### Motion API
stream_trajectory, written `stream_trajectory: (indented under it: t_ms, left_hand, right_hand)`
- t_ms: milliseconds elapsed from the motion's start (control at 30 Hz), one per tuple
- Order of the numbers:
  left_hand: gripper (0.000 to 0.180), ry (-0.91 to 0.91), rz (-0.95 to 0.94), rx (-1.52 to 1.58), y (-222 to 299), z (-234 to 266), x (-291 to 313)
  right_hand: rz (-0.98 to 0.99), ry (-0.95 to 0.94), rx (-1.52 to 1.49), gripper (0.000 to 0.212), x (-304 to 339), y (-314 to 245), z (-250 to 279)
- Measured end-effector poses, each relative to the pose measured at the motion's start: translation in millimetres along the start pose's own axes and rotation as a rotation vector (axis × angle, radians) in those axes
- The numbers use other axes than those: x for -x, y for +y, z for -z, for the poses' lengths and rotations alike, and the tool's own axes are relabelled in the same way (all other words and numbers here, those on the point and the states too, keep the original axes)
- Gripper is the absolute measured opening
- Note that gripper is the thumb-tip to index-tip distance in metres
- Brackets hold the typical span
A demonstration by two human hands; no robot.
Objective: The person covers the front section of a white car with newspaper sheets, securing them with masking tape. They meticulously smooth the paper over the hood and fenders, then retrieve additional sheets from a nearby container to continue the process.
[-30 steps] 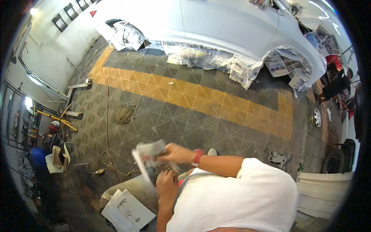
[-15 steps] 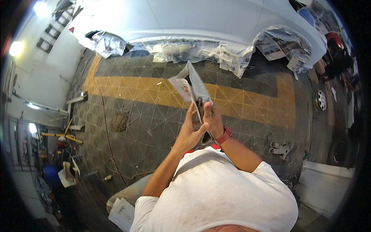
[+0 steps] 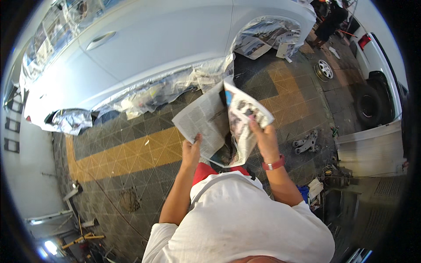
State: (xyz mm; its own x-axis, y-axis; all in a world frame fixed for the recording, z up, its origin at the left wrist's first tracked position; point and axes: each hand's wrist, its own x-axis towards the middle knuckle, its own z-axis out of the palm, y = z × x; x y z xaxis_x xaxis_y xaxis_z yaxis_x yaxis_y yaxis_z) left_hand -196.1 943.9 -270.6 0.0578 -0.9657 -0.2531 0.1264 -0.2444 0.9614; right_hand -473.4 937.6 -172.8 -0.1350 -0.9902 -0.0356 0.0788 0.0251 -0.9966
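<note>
A sheet of newspaper (image 3: 206, 116) hangs spread open in front of my body, creased down its middle. My left hand (image 3: 191, 149) pinches its lower left edge, thumb on the near face. On the other side, my right hand (image 3: 265, 139) grips the right half, which carries printed pictures; a red watch band circles that wrist. Beyond the paper stands a pale car (image 3: 166, 39). Newspaper and plastic masking (image 3: 162, 90) run along its lower edge, and more masking paper covers the wheel arch (image 3: 267, 37).
Dark floor tiles (image 3: 158, 184) with a yellow-orange band (image 3: 131, 151) lie below. A loose wheel rim (image 3: 323, 70), a metal car part (image 3: 305, 142) and a white vehicle (image 3: 388, 61) are to the right. A person (image 3: 332, 22) stands far right. A cord (image 3: 112, 199) crosses the left floor.
The newspaper, folded narrow before, is now spread open. My hands have moved apart to its two sides. The view has turned to the right, showing more of the white vehicle.
</note>
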Motion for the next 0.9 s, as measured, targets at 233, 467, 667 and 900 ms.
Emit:
stream_trajectory:
  t_ms: [233, 467, 667, 900]
  left_hand:
    - [0.03, 0.037, -0.211, -0.117, 67, -32, -126]
    - [0.023, -0.073, -0.445, -0.513, 116, -139, -182]
    - [0.015, -0.401, -0.957, -0.824, 134, -220, -220]
    - [0.014, -0.528, -1.216, -0.785, 153, -325, -255]
  right_hand:
    - [-0.002, 0.548, -0.091, 0.028, -28, 29, 50]
    - [-0.384, 0.894, -0.238, 0.048, -51, 157, 112]
    - [-0.053, 0.775, 0.286, 0.079, -155, 108, 199]
    - [-0.048, 0.272, -0.364, 0.039, -281, 48, 327]
